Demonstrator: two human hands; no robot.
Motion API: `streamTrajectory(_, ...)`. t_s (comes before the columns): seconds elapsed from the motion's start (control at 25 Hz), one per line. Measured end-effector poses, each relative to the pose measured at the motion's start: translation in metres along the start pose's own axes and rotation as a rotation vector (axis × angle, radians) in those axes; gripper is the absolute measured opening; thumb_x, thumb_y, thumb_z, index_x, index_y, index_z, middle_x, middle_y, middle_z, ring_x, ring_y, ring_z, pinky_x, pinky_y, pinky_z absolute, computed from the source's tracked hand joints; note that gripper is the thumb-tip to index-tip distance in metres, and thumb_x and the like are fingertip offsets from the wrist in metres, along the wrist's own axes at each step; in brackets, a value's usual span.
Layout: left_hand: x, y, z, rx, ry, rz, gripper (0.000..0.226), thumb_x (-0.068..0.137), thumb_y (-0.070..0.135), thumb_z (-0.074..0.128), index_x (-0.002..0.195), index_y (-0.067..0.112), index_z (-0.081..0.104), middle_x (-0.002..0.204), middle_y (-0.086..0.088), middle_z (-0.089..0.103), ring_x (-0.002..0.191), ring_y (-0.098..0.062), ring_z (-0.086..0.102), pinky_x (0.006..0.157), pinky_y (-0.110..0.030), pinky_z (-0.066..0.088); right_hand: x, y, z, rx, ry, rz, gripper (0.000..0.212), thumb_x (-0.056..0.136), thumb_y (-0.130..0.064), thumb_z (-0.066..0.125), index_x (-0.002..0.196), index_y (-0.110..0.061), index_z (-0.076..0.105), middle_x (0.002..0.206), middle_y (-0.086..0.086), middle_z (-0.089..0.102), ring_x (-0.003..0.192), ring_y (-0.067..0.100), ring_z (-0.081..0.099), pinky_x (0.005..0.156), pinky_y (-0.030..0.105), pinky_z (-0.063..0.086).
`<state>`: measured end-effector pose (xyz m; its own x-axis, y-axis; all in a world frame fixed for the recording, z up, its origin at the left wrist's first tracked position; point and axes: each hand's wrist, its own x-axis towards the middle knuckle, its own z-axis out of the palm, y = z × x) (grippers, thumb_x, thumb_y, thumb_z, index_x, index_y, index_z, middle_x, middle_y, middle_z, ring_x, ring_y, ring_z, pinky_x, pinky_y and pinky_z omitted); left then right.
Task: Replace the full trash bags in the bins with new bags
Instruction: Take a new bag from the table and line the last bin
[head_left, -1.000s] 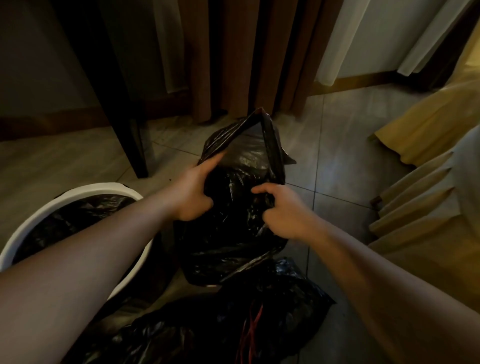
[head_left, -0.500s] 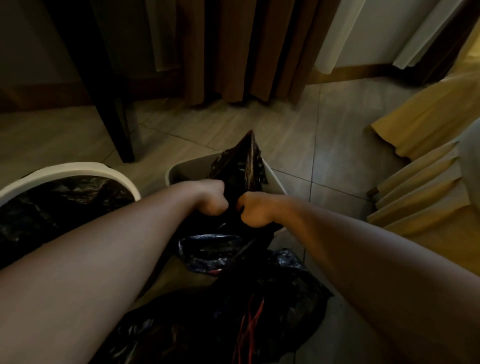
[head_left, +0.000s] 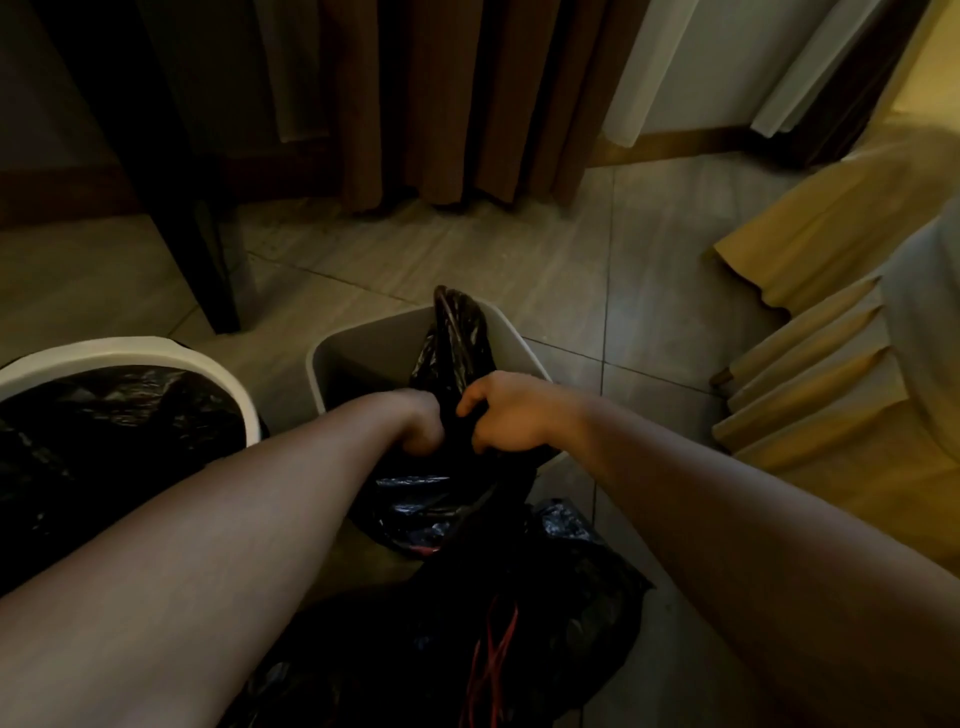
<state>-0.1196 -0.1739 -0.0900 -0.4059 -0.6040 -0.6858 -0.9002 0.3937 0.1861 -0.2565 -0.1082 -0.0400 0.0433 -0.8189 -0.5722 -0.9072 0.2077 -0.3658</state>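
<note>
Left hand and right hand, fingers clenching a new black bag, hold it inside the grey bin (the lining step); next, its mouth needs spreading over the rim.

Left grip, right grip on bag

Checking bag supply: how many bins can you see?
2. A white bin at left, lined with a black bag; a grey bin at centre, where the left hand and right hand grip a second bag. Others may be hidden.
</note>
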Motion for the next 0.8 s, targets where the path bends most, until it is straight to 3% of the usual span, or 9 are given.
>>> streamTrajectory(0.12,-0.005,-0.009,-0.013,0.027,0.147,-0.041,0.012,0.097,0.022,0.065,0.094,0.011,0.069,0.095,-0.007,0.067,0.079,-0.020,0.065,0.062,-0.029,0.050,-0.015,0.008,0.001,-0.042,0.104,0.057,0.046,0.092,-0.015,0.064,0.137,-0.025,0.064,0.116,-0.002,0.062,0.098,0.017,0.063,0.067,0.024,0.051)
streamTrajectory(0.2,-0.011,-0.012,-0.020,0.041,0.160,-0.036,0.019,0.095,0.025,0.067,0.110,0.013,0.072,0.096,-0.006,0.068,0.084,-0.022,0.068,0.065,-0.031,0.053,-0.014,0.003,0.004,-0.184,0.071,0.062,0.030,0.098,-0.015,0.059,0.126,-0.014,0.069,0.118,0.006,0.067,0.101,0.025,0.067,0.080,0.035,0.059)
streamTrajectory(0.32,-0.029,-0.016,-0.038,0.055,0.125,-0.009,0.033,0.094,0.033,0.071,0.125,0.021,0.070,0.112,-0.003,0.071,0.097,-0.022,0.070,0.070,-0.030,0.057,0.005,-0.003,0.006,-0.212,0.000,0.084,0.022,0.104,-0.016,0.053,0.112,-0.006,0.070,0.113,0.015,0.070,0.100,0.032,0.068,0.089,0.043,0.058)
streamTrajectory(0.48,-0.052,-0.022,-0.052,-0.062,-0.111,-0.003,0.041,0.091,0.027,0.078,0.131,0.027,0.066,0.117,-0.002,0.067,0.099,-0.024,0.071,0.063,-0.031,0.062,0.033,-0.009,0.001,-0.146,-0.041,0.102,0.027,0.103,-0.014,0.056,0.127,-0.005,0.066,0.116,0.013,0.067,0.101,0.028,0.066,0.095,0.042,0.055)
streamTrajectory(0.56,-0.056,-0.020,-0.047,0.060,-0.154,0.034,0.043,0.095,0.019,0.072,0.138,0.025,0.064,0.125,-0.002,0.067,0.105,-0.022,0.069,0.064,-0.025,0.059,0.032,-0.013,0.004,-0.007,-0.029,0.081,0.034,0.097,-0.014,0.063,0.130,-0.010,0.066,0.110,0.008,0.069,0.096,0.025,0.069,0.086,0.039,0.060)
streamTrajectory(0.64,-0.055,-0.016,-0.041,0.158,-0.120,0.056,0.039,0.100,0.015,0.063,0.139,0.021,0.064,0.122,-0.001,0.067,0.097,-0.017,0.067,0.059,-0.019,0.051,0.023,-0.013,0.006,0.065,0.009,0.041,0.042,0.088,-0.016,0.073,0.130,-0.017,0.068,0.101,-0.001,0.068,0.087,0.017,0.067,0.074,0.033,0.061)
streamTrajectory(0.72,-0.054,-0.013,-0.038,0.200,-0.036,0.056,0.030,0.101,0.015,0.060,0.130,0.016,0.069,0.115,-0.003,0.069,0.087,-0.017,0.066,0.054,-0.019,0.047,0.007,-0.004,0.006,-0.016,0.028,0.030,0.045,0.086,-0.020,0.075,0.130,-0.022,0.070,0.098,-0.007,0.064,0.086,0.011,0.062,0.067,0.024,0.052)
streamTrajectory(0.8,-0.052,-0.011,-0.037,0.209,0.109,0.038,0.022,0.097,0.016,0.063,0.116,0.012,0.074,0.104,-0.007,0.072,0.086,-0.021,0.069,0.059,-0.025,0.051,-0.010,0.004,0.006,-0.089,0.091,0.061,0.041,0.086,-0.019,0.069,0.126,-0.025,0.071,0.095,-0.009,0.062,0.090,0.014,0.062,0.063,0.022,0.049)
